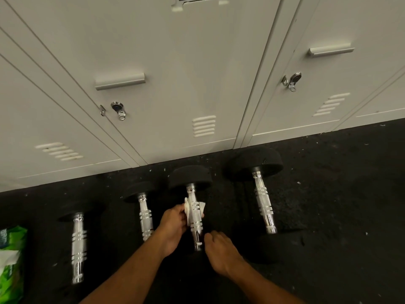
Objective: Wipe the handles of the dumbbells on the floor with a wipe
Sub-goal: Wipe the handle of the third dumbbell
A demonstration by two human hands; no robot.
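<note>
Several black dumbbells with chrome handles lie side by side on the dark floor. My left hand (173, 224) grips a white wipe (190, 208) wrapped partly around the handle of the third dumbbell (195, 218) from the left. My right hand (221, 251) rests on that dumbbell's near black end, fingers curled over it, just right of the handle's lower end. Other handles: far left dumbbell (78, 246), second dumbbell (145, 216), right dumbbell (264, 205).
Grey metal lockers (197, 84) with latches stand directly behind the dumbbells. A green wipes packet (12, 262) lies at the left edge on the black speckled rubber floor (339, 194).
</note>
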